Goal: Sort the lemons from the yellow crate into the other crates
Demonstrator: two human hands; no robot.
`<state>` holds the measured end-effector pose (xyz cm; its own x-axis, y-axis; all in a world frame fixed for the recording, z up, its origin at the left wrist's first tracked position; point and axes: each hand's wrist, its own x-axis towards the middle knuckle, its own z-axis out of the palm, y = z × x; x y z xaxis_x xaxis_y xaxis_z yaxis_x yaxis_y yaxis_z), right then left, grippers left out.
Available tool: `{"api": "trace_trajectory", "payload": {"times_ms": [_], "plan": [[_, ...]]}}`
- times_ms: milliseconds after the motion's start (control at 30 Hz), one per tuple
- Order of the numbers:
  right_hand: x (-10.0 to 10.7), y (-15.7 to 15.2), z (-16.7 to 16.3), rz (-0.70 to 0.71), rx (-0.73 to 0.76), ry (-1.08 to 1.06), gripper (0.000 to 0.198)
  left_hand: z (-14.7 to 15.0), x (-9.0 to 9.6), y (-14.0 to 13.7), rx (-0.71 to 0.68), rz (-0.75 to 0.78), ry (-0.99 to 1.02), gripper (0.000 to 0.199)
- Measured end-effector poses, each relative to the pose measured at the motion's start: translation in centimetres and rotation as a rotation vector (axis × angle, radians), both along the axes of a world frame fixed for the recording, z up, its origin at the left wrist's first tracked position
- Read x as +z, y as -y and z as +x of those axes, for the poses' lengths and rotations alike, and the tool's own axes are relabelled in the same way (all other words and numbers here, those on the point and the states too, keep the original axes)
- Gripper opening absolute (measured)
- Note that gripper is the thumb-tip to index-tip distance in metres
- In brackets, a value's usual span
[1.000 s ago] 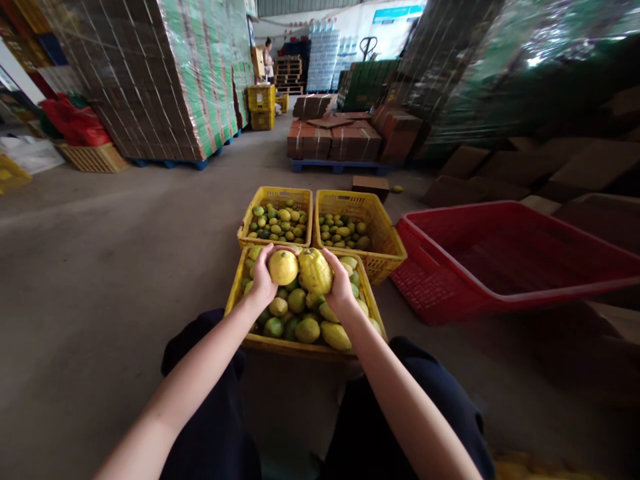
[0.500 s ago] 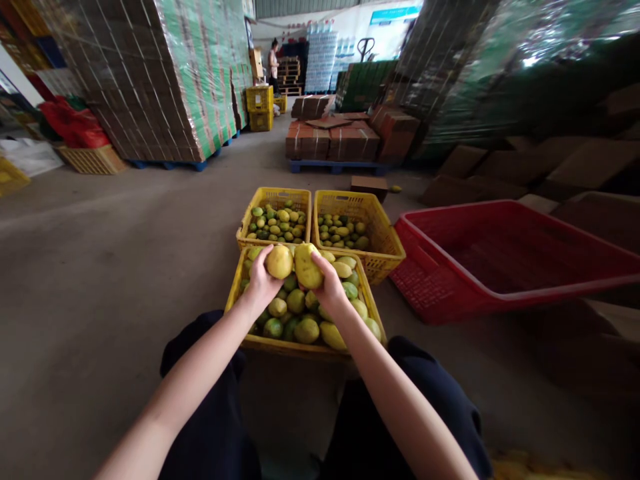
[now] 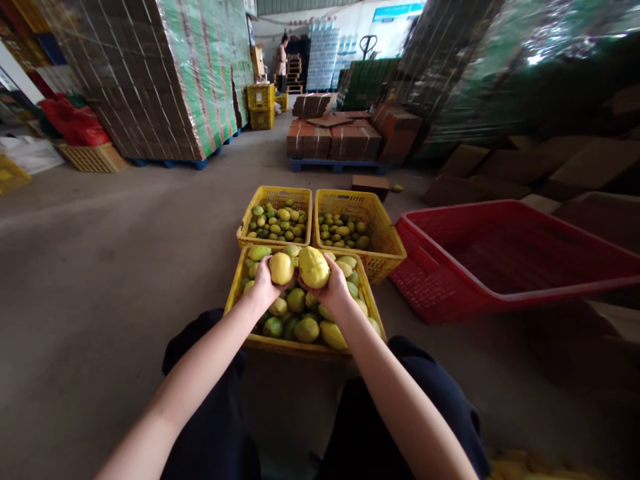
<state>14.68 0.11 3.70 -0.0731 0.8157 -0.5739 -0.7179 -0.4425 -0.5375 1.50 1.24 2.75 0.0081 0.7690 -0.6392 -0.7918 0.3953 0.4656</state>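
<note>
A round yellow lemon (image 3: pixel 281 269) rests in my left hand (image 3: pixel 265 283), whose fingers curl round its left side and underside. Beside it, a larger, bumpy, oblong lemon (image 3: pixel 313 268) lies in my right hand (image 3: pixel 336 285). The two fruits are held close together above the near yellow crate (image 3: pixel 232 293). Inside that crate are many green and yellow lemons (image 3: pixel 307 329). Part of the crate's contents is hidden behind my hands and forearms.
Behind stand two yellow crates, the left one (image 3: pixel 242 230) and the right one (image 3: pixel 385 235), holding smaller green-yellow fruit. A red basket (image 3: pixel 425 280) is at the right. Farther off are flattened cartons on a blue pallet (image 3: pixel 320 163), wrapped stacks (image 3: pixel 200 80) and a person (image 3: pixel 283 63).
The larger lemon has been turned in my right hand and has shifted slightly right, with my thumb no longer across its front. The left-hand lemon has moved slightly down.
</note>
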Motion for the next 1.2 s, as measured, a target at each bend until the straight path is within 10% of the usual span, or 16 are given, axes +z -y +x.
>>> {"api": "trace_trajectory", "payload": {"times_ms": [1200], "plan": [[1.1, 0.7, -0.1, 0.184, -0.011, 0.111, 0.012, -0.2, 1.3, 0.7, -0.099, 0.033, 0.051, 0.029]]}}
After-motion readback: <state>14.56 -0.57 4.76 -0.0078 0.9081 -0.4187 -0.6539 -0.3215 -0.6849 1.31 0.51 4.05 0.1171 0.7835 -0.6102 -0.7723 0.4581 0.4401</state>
